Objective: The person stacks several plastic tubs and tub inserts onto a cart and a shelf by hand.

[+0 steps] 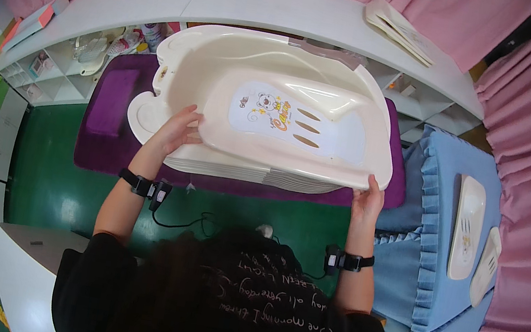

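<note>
Bath insert, cream, count 1: sits between the two hands, over the opening of a larger cream tub. Three slots and one bear print on it. Left hand has the insert's left end, fingers spread at the rim; right hand grips the near right corner, thumb on the edge. So 2 hands, both grasping the same part. Layered rims show under the tub, just beyond the hands; can't tell how many. All on 1 purple mat. Right of the right hand: 2 slotted trays side by side on a blue ruffled cover. Beyond the hands, more flat trays lie on a white shelf top; count unclear. 2 black wristbands, one per arm.
</note>
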### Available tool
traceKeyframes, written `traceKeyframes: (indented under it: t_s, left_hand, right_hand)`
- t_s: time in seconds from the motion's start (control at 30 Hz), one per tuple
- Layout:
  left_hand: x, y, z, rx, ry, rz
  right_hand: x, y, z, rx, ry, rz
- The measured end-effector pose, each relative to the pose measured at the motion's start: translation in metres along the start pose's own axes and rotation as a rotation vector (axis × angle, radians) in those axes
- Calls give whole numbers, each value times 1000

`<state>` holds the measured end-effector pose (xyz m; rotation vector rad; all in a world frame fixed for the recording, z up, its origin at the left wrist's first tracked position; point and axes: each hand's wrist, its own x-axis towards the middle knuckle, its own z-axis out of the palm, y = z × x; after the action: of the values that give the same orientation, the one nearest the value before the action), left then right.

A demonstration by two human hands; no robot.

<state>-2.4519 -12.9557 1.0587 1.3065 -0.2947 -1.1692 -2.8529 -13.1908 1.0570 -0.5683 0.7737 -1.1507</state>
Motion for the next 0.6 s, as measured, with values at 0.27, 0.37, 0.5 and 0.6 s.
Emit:
traceKeyframes:
  t_s: [0.27,0.37,0.5,0.6]
  left_hand:
    - [48,-30,-25,656,211,92]
    - [42,-21,-14,741,285,-30]
    - [63,-53,-68,709,265,117]
    - [63,-51,-71,723,288,10]
  right_hand:
    - [70,47,28,-129,47,242]
    - [72,59,24,-122,87,340]
    - [76,80,12,-54,52,537]
    - [73,90,7,-39,75,636]
